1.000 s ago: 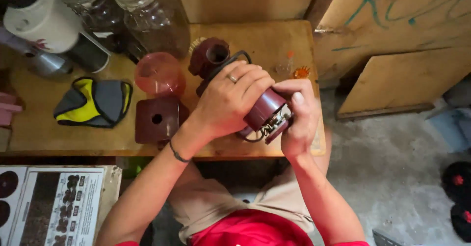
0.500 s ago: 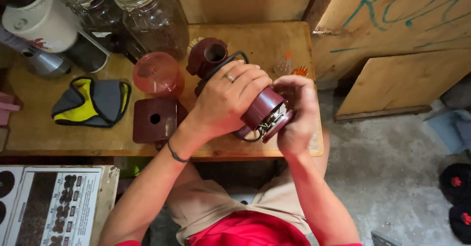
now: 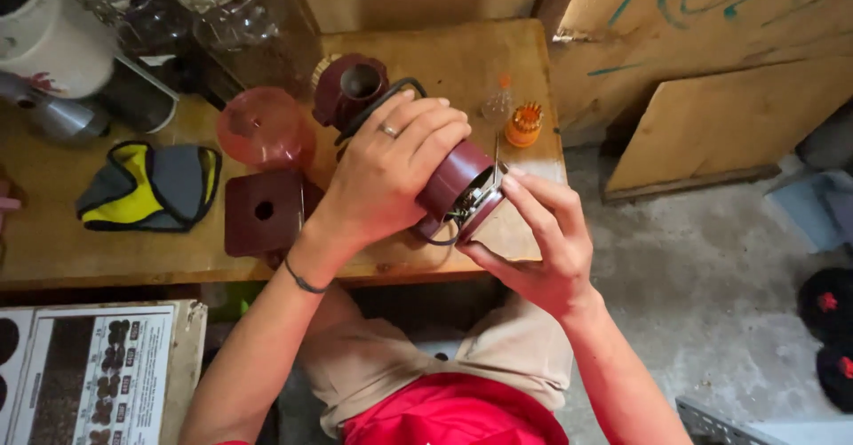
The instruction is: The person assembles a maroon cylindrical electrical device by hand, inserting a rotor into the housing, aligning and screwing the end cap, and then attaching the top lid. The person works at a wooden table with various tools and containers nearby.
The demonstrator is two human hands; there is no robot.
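My left hand (image 3: 386,174), with a ring on one finger, wraps over a dark red cylindrical appliance body (image 3: 455,186) and holds it tilted above the wooden table (image 3: 462,54). Its open end shows metal parts and wires (image 3: 475,201). My right hand (image 3: 542,241) is at that open end, its fingertips on the rim and a thin metal piece. Just behind lie a dark red round part with a hole (image 3: 351,85), a translucent pink lid (image 3: 262,130) and a dark red square base (image 3: 264,212).
A small orange bit holder (image 3: 525,123) and a clear small piece (image 3: 497,106) sit at the table's right end. Glass jars (image 3: 240,19), a white appliance (image 3: 49,32) and a grey-yellow cloth pouch (image 3: 147,187) fill the left. Wooden boards (image 3: 711,116) lean at the right over concrete floor.
My right hand has slid from gripping the cylinder's end to touching it with its fingertips. The cylinder's open end has turned a little more into sight.
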